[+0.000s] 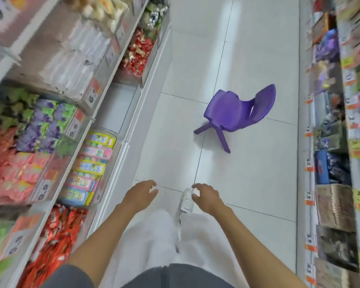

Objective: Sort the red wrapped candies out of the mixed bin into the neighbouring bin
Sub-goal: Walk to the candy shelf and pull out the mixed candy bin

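Note:
I stand in a shop aisle, looking down. My left hand [140,194] and my right hand [206,197] hang in front of me over the floor, fingers loosely curled, holding nothing. On the left shelving, a clear bin of red and gold wrapped candies [138,53] sits far ahead on the lowest row, with a bin of green and silver wrapped candies [154,16] just beyond it. Another bin of red wrapped candies [58,238] lies close by at my lower left. Both hands are well away from every bin.
A small purple plastic chair [237,113] stands in the middle of the white tiled aisle ahead. Shelves of packaged goods with price tags [341,163] line the right side. Bins of pink, purple and green packets [40,129] fill the left shelves. My white shoe [186,201] shows below.

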`<state>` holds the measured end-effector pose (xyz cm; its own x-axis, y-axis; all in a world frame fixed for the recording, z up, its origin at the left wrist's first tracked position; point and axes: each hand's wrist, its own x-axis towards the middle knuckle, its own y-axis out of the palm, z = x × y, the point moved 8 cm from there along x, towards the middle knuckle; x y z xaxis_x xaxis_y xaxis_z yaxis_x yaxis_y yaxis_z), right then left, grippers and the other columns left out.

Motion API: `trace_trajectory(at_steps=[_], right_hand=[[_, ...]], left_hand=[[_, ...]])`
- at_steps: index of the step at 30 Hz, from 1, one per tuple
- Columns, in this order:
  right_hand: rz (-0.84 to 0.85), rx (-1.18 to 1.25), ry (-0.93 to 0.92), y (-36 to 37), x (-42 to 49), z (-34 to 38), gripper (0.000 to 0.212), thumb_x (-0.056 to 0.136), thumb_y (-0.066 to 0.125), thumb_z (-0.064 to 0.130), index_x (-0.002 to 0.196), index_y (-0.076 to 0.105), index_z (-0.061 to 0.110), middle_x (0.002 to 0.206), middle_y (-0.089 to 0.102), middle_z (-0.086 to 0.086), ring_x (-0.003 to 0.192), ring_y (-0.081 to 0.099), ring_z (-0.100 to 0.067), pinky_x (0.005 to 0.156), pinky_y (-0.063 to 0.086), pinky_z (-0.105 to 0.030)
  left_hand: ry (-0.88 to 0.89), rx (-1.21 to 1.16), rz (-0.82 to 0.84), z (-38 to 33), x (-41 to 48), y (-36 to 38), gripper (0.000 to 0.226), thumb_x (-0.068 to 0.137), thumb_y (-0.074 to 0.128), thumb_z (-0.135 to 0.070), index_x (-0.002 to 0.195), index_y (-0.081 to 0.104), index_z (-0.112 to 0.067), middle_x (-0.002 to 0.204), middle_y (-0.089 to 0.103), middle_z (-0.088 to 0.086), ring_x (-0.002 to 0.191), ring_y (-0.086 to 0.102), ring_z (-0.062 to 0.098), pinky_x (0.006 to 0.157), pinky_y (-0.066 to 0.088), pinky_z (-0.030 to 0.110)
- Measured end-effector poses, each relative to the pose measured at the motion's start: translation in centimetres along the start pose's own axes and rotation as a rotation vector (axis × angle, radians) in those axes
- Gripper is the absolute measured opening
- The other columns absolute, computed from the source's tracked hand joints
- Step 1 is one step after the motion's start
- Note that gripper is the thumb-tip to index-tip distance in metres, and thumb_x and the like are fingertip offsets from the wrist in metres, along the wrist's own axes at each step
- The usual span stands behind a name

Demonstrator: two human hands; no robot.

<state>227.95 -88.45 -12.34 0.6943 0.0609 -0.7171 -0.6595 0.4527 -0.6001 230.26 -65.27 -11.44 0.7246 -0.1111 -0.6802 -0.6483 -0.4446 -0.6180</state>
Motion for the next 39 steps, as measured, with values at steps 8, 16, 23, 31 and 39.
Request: trace_trajectory(at_steps=[8, 16, 23, 31, 39], right_hand=[[0.095, -0.032, -0.037, -15.5, 15.3, 5.5, 0.039, 0.097, 0.049, 0.031, 0.136, 0.05, 0.024, 0.13, 0.059, -0.002, 0.121, 0.052, -0.02, 0.102, 0.034, -0.033], [0.088, -0.022, -0.069, -29.8, 30.7, 11.7, 0.036, 0.096, 0.052, 0.029, 0.132, 0.054, 0.023, 0.134, 0.057, 0.003, 0.117, 0.056, -0.016, 0.093, 0.044, -0.028], [0.105, -0.099, -0.173, -41.7, 40.9, 17.8, 0.036, 0.097, 0.051, 0.029, 0.132, 0.056, 0.021, 0.123, 0.062, 0.002, 0.115, 0.057, -0.015, 0.09, 0.037, -0.019], [0.273, -0.477, -0.434, -48.2, 58.4, 24.0, 0.036, 0.097, 0.05, 0.028, 0.132, 0.054, 0.022, 0.126, 0.062, -0.001, 0.118, 0.056, -0.021, 0.097, 0.038, -0.026], [0.281, -0.662, -1.009, -46.2, 72.8, 30.0, 0.042, 0.094, 0.052, 0.025, 0.136, 0.053, 0.018, 0.135, 0.055, -0.004, 0.126, 0.048, -0.021, 0.109, 0.034, -0.036]], left_hand=[[-0.076, -0.134, -0.064, -4.7, 14.5, -11.8, 0.035, 0.094, 0.053, -0.043, 0.124, 0.057, -0.027, 0.125, 0.06, -0.007, 0.109, 0.058, 0.014, 0.09, 0.044, 0.029], [-0.154, -0.224, -0.014, -7.4, 30.6, -23.0, 0.036, 0.088, 0.059, -0.048, 0.119, 0.058, -0.032, 0.12, 0.059, -0.014, 0.107, 0.058, 0.012, 0.09, 0.046, 0.029], [-0.21, -0.303, -0.045, -11.5, 40.2, -32.9, 0.04, 0.09, 0.06, -0.043, 0.126, 0.056, -0.025, 0.126, 0.058, -0.004, 0.109, 0.057, 0.014, 0.09, 0.045, 0.028], [-0.444, -0.595, -0.318, -13.5, 51.0, -36.9, 0.037, 0.09, 0.062, -0.04, 0.123, 0.059, -0.024, 0.126, 0.061, -0.003, 0.108, 0.06, 0.014, 0.089, 0.046, 0.028], [-0.79, -0.684, -0.878, -11.9, 58.2, -34.7, 0.038, 0.089, 0.064, -0.031, 0.125, 0.059, -0.02, 0.126, 0.062, 0.001, 0.118, 0.056, 0.02, 0.101, 0.044, 0.034]])
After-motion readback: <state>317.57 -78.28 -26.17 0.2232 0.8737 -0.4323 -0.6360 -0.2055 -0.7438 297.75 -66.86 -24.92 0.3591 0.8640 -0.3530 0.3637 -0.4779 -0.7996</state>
